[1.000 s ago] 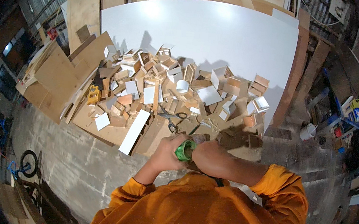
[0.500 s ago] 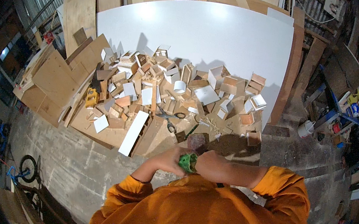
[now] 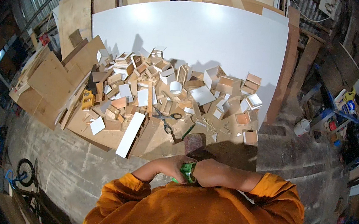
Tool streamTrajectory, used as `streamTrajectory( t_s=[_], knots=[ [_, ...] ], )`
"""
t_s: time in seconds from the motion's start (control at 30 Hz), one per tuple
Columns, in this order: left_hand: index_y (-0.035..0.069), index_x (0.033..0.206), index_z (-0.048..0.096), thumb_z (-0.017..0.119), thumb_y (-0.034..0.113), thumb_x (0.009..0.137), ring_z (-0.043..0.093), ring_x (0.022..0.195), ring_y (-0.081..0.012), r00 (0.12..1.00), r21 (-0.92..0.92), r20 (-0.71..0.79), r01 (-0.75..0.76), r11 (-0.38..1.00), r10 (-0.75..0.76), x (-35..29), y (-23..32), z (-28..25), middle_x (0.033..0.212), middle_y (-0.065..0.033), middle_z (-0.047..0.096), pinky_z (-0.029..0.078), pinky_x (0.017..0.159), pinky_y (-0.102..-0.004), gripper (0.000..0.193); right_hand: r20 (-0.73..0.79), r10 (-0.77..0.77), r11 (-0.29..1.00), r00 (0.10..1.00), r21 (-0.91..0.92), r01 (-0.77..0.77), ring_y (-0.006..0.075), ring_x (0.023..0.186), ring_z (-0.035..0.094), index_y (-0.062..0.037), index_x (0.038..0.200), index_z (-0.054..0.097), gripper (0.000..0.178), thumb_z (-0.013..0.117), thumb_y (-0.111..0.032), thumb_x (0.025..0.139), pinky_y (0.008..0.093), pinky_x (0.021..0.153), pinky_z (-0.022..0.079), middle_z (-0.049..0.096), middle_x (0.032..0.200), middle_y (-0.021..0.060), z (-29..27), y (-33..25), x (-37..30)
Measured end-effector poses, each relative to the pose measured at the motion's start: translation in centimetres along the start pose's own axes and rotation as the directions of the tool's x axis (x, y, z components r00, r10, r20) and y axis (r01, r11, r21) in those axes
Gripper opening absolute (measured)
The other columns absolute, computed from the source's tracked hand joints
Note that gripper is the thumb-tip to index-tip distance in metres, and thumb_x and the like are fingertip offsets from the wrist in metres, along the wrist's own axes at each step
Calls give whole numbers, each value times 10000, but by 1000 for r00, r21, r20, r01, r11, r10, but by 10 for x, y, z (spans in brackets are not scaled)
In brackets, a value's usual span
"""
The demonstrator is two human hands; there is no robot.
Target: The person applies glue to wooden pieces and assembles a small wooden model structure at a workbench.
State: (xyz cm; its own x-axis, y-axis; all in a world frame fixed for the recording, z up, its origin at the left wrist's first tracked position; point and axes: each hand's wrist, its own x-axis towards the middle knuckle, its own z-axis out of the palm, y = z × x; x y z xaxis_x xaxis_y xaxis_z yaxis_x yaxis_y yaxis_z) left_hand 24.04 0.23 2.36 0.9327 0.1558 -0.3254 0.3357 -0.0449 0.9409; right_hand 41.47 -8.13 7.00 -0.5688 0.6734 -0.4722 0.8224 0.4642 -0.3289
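Observation:
Close to my body, both hands meet around a green, shiny plastic-looking piece [image 3: 187, 170] whose exact kind I cannot make out. My left hand [image 3: 172, 166] is closed round its left side. Against its right side my right hand [image 3: 209, 173] is closed, fingers curled and partly hidden. Just beyond the hands lies a reddish-brown block [image 3: 194, 144] on the board. Farther off are dark-handled scissors [image 3: 164, 118], spread apart, and a thin dark green stick-like tool [image 3: 188, 131].
A heap of small wooden and white boxes and offcuts [image 3: 151, 72] covers the brown board before a white panel [image 3: 187, 34]. A long white strip [image 3: 130, 135] and a yellow tool [image 3: 87, 99] lie there. Plywood sheets [image 3: 54, 77] lean left; a white bucket [image 3: 301, 127] stands right.
The green piece has turned in my hands and its open, ridged end shows less. My left fingers now cover more of its top. The whole view has shifted slightly.

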Motion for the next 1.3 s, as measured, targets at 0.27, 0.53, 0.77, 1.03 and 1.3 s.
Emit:
streamTrajectory(
  t_s=[0.27,0.53,0.77,1.03,1.3],
  knots=[
    [18,1245,548,811,168,577,592,961,-180,998,53,49,-28,998,26,6,-2,1,1077,-78,655,474,871,-327,733,-4,0,998,1000,60,0,401,781,655,25,814,675,192,586,-123,730,480,692,518,659,818,232,-3,0,-5],
    [24,1228,557,846,193,498,599,938,-164,990,94,-135,39,995,-26,-5,12,-6,1060,-72,666,481,855,-322,804,-97,-42,999,994,10,43,417,745,642,27,888,641,206,571,-115,757,497,660,505,644,777,237,-8,4,-4],
    [-22,1239,528,864,251,511,564,1036,-199,899,215,-287,-276,937,331,-29,1,-22,1160,-126,585,432,917,-338,847,-279,-74,902,957,391,184,390,683,640,-72,1339,357,646,625,-113,753,516,608,480,618,698,194,-40,7,-36],
    [-27,1266,489,851,173,534,545,1018,-166,863,60,-350,-367,928,364,-34,2,-10,1130,-90,577,428,906,-302,842,-337,-138,906,931,338,256,397,672,644,-74,1364,362,676,611,-103,736,517,617,502,622,686,199,-54,-2,-44],
    [-8,1226,518,848,133,483,557,999,-154,855,21,-398,-354,935,332,-26,3,5,1110,-78,599,439,897,-309,825,-163,-31,989,986,135,54,414,759,653,0,1172,530,473,607,-96,715,514,676,514,647,780,237,-49,-23,-35]
  ],
)
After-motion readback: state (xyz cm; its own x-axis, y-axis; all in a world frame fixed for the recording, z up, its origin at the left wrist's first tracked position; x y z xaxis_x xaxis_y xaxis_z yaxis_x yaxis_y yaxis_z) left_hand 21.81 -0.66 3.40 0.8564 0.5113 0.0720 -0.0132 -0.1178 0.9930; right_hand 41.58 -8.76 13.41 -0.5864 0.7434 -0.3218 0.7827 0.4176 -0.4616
